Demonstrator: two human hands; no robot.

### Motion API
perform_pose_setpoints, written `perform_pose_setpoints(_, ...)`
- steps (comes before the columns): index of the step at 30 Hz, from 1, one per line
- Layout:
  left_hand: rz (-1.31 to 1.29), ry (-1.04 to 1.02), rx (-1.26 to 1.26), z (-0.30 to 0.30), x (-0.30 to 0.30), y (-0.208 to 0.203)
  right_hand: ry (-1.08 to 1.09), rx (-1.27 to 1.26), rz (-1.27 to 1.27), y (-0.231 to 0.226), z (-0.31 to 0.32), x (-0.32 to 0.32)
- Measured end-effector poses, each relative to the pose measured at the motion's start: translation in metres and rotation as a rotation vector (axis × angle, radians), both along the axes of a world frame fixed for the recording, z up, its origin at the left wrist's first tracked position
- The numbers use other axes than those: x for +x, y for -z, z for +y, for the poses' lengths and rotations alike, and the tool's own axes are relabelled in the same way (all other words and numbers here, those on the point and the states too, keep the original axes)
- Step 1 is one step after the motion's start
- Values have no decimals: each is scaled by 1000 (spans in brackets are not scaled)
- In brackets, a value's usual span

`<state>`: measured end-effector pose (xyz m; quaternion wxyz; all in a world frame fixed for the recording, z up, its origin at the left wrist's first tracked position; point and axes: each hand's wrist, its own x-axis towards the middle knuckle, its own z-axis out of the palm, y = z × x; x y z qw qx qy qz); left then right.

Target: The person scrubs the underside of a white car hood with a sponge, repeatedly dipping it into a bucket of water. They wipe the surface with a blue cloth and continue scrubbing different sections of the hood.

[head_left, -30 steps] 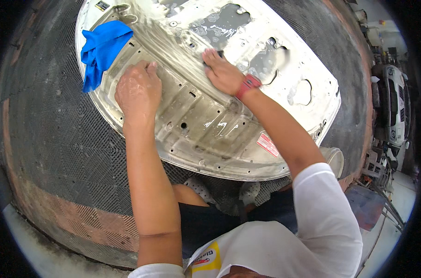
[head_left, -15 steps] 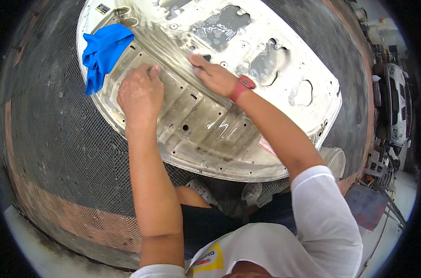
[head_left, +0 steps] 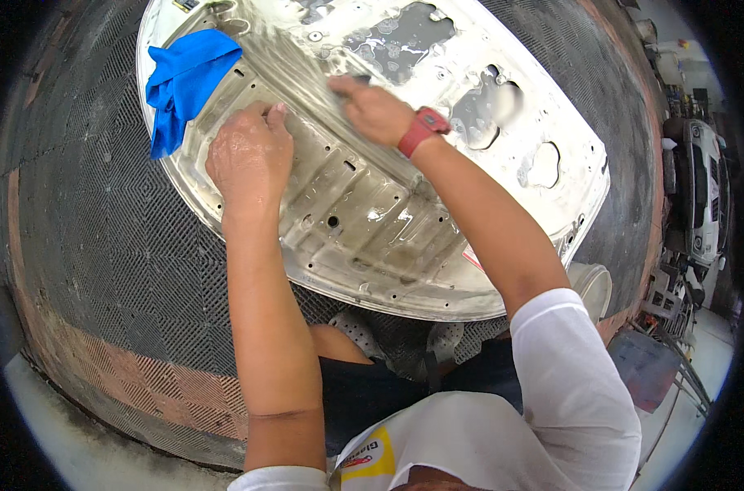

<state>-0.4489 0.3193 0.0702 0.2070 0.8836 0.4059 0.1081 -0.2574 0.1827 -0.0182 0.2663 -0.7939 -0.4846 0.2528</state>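
A white car body panel [head_left: 405,274], wet and with large cutouts, lies in front of me with its inner side up. On its lower left part rests my left hand [head_left: 249,155], fingers folded under and thumb pressed in; whatever they hold is hidden. Farther right, my right hand [head_left: 372,113] bends over a wet, grey-streaked groove [head_left: 294,69]. A dark edge [head_left: 360,79] shows beside its fingers and moves with them, too little of it visible to name. Draped over the panel's left rim is a blue cloth [head_left: 188,78], just beyond my left hand.
Dark ribbed floor mats [head_left: 135,245] with reddish tiles [head_left: 151,376] surround the panel. A whitish round bucket [head_left: 591,290] stands by its lower right edge. A vehicle [head_left: 703,192] and shop clutter line the far right. My shoes [head_left: 446,340] are below the panel.
My right hand has slid slightly up and left along the groove, the dark edge with it. My left hand stays nearly in place. The whole view has shifted a little.
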Motion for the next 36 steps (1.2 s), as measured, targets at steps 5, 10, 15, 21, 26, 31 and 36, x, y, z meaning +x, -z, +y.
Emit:
perform_pose_setpoints(5, 2, -23, -20, 7, -11, 3, -93, 7, -130, 7, -93, -22)
perform_pose_setpoints(10, -27, -17, -11, 2, -6, -1, -53, 36, -54, 1, -83, -20)
perform_pose_setpoints(15, -12, -6, -29, 2, -9, -1, -159, 34, -158, 7, -68, -8)
perform_pose_setpoints(21, -29, 4, -23, -2, -5, -1, -132, 13, -179, 7, -77, -3)
perform_pose_setpoints(26, -27, 7, -14, 6, -12, 5, -166, -23, -64, -7, -68, -4)
perform_pose_setpoints(31, -33, 4, -3, 0, -7, 2, -43, 50, -57, 9, -77, -10)
perform_pose_setpoints(36, -39, 12, 16, 2, -8, 2, -11, 78, 70, 4, -25, -18)
